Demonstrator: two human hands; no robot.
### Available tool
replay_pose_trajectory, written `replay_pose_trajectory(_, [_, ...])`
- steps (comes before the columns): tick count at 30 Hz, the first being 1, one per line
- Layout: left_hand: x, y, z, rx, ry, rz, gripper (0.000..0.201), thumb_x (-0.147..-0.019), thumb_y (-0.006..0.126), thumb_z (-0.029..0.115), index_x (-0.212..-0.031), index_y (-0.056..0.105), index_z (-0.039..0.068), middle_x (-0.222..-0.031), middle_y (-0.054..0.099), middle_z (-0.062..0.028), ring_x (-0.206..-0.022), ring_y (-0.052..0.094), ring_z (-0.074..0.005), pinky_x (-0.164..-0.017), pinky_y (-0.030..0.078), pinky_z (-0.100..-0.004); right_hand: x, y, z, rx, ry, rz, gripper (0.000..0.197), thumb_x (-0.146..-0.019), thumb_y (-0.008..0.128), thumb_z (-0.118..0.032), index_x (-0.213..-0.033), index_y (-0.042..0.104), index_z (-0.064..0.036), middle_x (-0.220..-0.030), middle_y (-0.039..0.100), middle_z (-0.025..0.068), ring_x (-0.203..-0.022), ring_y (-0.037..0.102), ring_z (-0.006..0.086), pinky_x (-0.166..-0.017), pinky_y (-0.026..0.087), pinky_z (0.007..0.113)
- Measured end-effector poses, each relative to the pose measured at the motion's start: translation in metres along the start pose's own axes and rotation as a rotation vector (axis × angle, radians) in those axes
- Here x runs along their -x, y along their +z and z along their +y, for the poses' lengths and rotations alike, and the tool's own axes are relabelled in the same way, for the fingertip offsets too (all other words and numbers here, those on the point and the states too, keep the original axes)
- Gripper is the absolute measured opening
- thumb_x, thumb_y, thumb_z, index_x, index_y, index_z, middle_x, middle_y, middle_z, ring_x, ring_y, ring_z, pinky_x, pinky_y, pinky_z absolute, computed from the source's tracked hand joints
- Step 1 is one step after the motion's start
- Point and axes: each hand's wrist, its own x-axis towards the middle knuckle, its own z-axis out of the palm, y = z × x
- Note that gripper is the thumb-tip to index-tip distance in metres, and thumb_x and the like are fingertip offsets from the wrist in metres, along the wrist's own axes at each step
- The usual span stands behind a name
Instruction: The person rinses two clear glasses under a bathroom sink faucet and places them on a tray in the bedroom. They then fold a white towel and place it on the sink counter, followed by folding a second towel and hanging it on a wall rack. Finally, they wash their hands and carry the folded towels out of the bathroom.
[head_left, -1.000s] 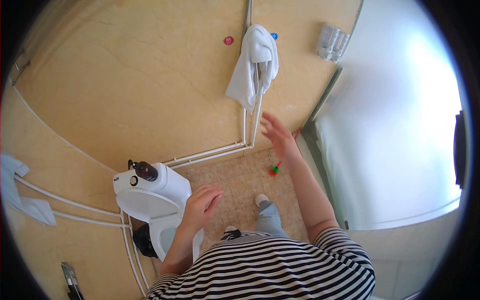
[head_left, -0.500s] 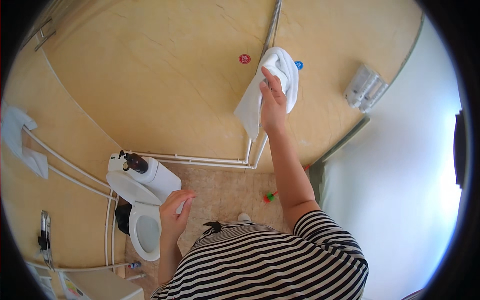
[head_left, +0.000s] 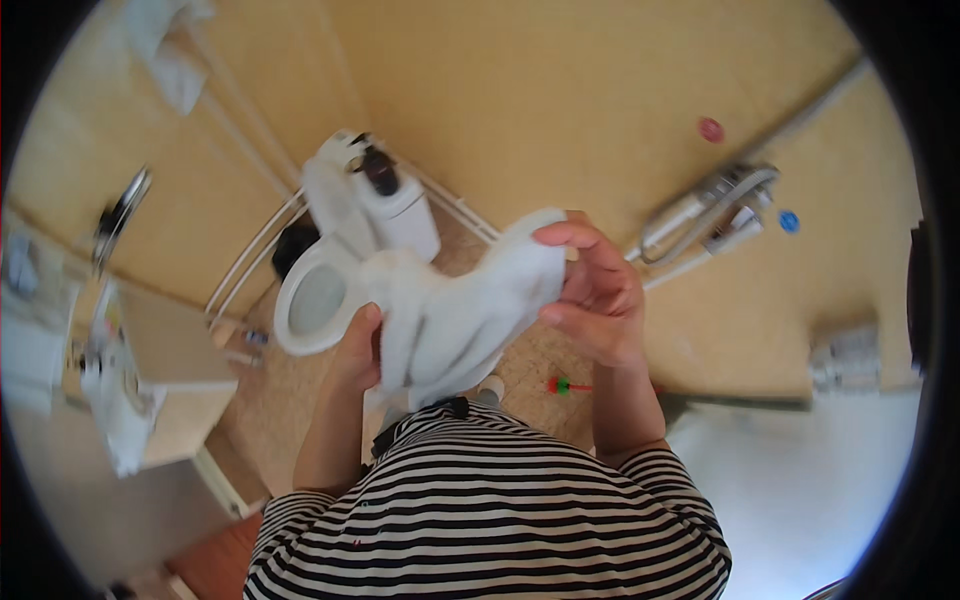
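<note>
A white towel [head_left: 450,315] hangs in loose folds between my two hands, in front of my striped shirt. My left hand [head_left: 355,352] grips its left side, thumb on top and the other fingers hidden behind the cloth. At the upper right end, my right hand [head_left: 600,290] pinches the towel's edge between curved fingers and thumb. Part of the toilet and floor is covered by the cloth. On the wall beyond my right hand, the shower mixer [head_left: 715,205] with its looped hose is uncovered.
Left of the towel stands a toilet [head_left: 287,312], with a dark pump bottle [head_left: 380,172] on its tank. A red and green brush [head_left: 562,385] lies on the floor near my right forearm. At far left is a cabinet [head_left: 180,340]; a clear dispenser [head_left: 845,358] hangs at right.
The towel has come off the shower mixer and down in front of me, now in both hands. My left hand has closed on it. The view has turned to the left.
</note>
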Motion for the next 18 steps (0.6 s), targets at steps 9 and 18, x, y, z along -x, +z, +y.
replay_pose_trajectory(9, [0.110, -0.047, 0.057, -0.121, 0.514, 0.637, 0.023, -0.092, 0.058, 0.019, -0.111, 0.060, 0.005, -0.105, 0.065, -0.0044, -0.095, 0.062, -0.0136, -0.082, 0.048, -0.0279, -0.050, 0.040, 0.082, 0.169, -0.031, 0.036, 0.041, -0.080, 0.054, 0.014, -0.120, 0.052, 0.0080, -0.122, 0.051, 0.0110, -0.107, 0.054, 0.0160, -0.091, 0.043, 0.027])
replay_pose_trajectory(18, [0.313, -0.145, 0.112, -0.360, 0.759, 1.114, 0.022, -0.092, 0.055, 0.013, -0.112, 0.060, 0.003, -0.094, 0.063, -0.0022, -0.085, 0.057, -0.0096, -0.078, 0.046, -0.0269, -0.078, 0.202, 0.182, 0.418, 0.065, -0.284, 0.037, -0.083, 0.058, 0.008, -0.119, 0.056, 0.0046, -0.119, 0.053, 0.0091, -0.106, 0.052, 0.0147, -0.090, 0.042, 0.026])
